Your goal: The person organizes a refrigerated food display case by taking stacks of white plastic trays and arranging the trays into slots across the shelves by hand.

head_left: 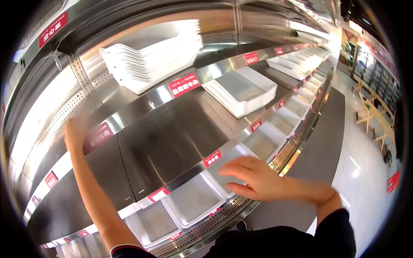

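My left hand (pixel 75 134) reaches up to the edge of the upper steel shelf, beside a red price label (pixel 99 136). Motion smears its fingers, so their grip does not show. Over the lowest row of white trays, my right hand (pixel 250 177) hangs with its fingers apart and nothing in them. Beneath and left of it is a shallow white tray (pixel 195 198), with another white tray (pixel 152 224) further left. Red labels, such as one label (pixel 212 158), mark the rail behind these trays.
A tall stack of white trays (pixel 150 60) stands on the upper shelf. A lower stack of trays (pixel 243 92) sits on the middle shelf (pixel 172 133). More trays (pixel 286 120) run along the front row to the right. Wooden furniture (pixel 372 114) stands across the aisle.
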`<control>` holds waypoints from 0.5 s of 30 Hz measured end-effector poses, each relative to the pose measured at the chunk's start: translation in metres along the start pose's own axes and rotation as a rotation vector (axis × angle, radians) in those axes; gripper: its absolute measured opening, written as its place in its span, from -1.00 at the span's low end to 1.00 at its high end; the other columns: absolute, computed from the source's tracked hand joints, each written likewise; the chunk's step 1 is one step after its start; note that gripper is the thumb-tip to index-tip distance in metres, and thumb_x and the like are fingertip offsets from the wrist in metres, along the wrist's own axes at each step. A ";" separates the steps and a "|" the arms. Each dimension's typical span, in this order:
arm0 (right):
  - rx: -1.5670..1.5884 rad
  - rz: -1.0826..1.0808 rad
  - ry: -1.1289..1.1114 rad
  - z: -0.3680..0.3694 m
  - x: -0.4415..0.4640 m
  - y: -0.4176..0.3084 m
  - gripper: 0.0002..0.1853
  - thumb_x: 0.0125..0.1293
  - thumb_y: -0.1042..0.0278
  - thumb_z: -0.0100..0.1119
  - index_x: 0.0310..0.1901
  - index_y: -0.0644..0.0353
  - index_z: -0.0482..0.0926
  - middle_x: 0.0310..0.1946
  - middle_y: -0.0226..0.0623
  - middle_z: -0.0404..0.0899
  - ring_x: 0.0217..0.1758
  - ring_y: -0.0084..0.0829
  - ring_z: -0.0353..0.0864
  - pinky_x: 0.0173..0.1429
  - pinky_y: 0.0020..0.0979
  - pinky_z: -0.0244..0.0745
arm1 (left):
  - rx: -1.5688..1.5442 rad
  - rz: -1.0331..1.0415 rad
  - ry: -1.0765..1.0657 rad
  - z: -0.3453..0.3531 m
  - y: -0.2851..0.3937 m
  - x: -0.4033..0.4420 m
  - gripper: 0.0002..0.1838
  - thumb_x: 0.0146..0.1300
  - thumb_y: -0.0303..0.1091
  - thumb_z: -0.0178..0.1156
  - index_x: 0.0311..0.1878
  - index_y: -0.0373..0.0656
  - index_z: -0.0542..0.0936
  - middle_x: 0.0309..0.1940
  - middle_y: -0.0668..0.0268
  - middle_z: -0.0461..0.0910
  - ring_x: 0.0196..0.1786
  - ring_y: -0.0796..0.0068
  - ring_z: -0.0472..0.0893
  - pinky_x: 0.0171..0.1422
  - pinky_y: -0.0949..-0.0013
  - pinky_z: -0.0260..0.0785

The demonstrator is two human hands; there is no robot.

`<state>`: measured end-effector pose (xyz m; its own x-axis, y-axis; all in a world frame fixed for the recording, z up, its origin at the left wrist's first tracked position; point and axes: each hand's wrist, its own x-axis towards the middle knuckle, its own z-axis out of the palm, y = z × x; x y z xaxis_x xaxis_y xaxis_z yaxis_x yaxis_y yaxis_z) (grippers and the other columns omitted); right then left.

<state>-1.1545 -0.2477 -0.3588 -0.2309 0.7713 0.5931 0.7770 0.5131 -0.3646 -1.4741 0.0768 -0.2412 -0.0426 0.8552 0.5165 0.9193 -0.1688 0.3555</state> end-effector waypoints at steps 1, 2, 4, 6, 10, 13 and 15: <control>-0.093 -0.146 0.001 -0.010 0.034 0.006 -0.65 0.16 0.34 0.25 0.01 0.14 0.50 -0.06 -0.25 0.54 0.00 -0.19 0.52 0.06 -0.21 0.42 | -0.013 -0.022 0.004 0.001 -0.003 0.000 -0.38 0.24 0.17 -0.06 -0.11 -0.26 0.62 -0.17 -0.08 0.60 -0.04 -0.06 0.57 0.06 0.05 0.34; -0.185 -0.298 0.005 -0.019 0.069 0.017 -0.63 0.16 0.32 0.26 0.01 0.12 0.50 -0.01 -0.24 0.52 0.04 -0.18 0.49 0.11 -0.19 0.37 | -0.028 -0.046 0.013 0.004 -0.008 0.000 -0.39 0.23 0.17 -0.04 -0.10 -0.26 0.61 -0.17 -0.07 0.60 -0.06 -0.05 0.58 0.05 0.06 0.34; -0.326 -0.452 0.130 -0.033 0.141 0.047 -0.63 0.12 0.25 0.27 -0.03 0.13 0.48 -0.05 -0.26 0.50 0.03 -0.18 0.49 0.11 -0.21 0.38 | -0.080 -0.067 0.068 0.009 -0.015 0.006 -0.48 0.23 0.13 0.04 -0.28 -0.25 0.53 -0.38 0.08 0.47 -0.26 0.17 0.46 -0.12 0.16 0.27; -0.448 -0.578 0.449 -0.044 0.214 0.088 -0.62 0.12 0.23 0.27 -0.03 0.14 0.48 -0.06 -0.25 0.51 0.02 -0.16 0.49 0.14 -0.20 0.36 | -0.168 -0.054 0.150 0.016 -0.017 0.009 -0.41 0.23 0.10 0.12 -0.67 -0.26 0.36 -0.77 0.35 0.20 -0.63 0.53 0.20 -0.45 0.29 0.12; -0.613 -0.415 0.350 -0.058 0.301 0.145 -0.60 0.23 0.02 0.17 -0.05 0.13 0.50 -0.11 -0.22 0.52 0.01 -0.18 0.50 0.10 -0.23 0.40 | -0.136 -0.116 0.083 0.014 -0.018 0.010 -0.42 0.22 0.09 0.13 -0.67 -0.24 0.38 -0.76 0.38 0.23 -0.63 0.57 0.22 -0.46 0.33 0.13; -0.688 -0.421 0.169 -0.066 0.317 0.153 -0.57 0.26 -0.11 0.09 -0.14 0.13 0.54 -0.19 -0.26 0.54 -0.03 -0.23 0.53 0.01 -0.23 0.45 | 0.094 -0.107 -0.044 0.005 -0.012 0.003 -0.53 0.31 0.03 -0.01 -0.04 -0.18 0.61 -0.18 0.05 0.64 -0.07 0.09 0.61 0.03 0.18 0.38; -0.693 -0.522 0.211 -0.066 0.320 0.161 -0.57 0.26 -0.13 0.06 -0.29 0.14 0.54 -0.32 -0.30 0.56 -0.14 -0.27 0.59 -0.15 -0.22 0.51 | 0.199 -0.065 -0.005 0.019 -0.034 0.014 -0.55 0.32 0.02 -0.01 -0.12 -0.19 0.61 -0.26 0.06 0.63 -0.14 0.05 0.60 -0.03 0.11 0.39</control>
<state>-1.0649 0.0566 -0.1807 -0.5954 0.3826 0.7065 0.7979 0.3843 0.4643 -1.4987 0.1038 -0.2608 -0.1032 0.8635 0.4937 0.9739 -0.0131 0.2266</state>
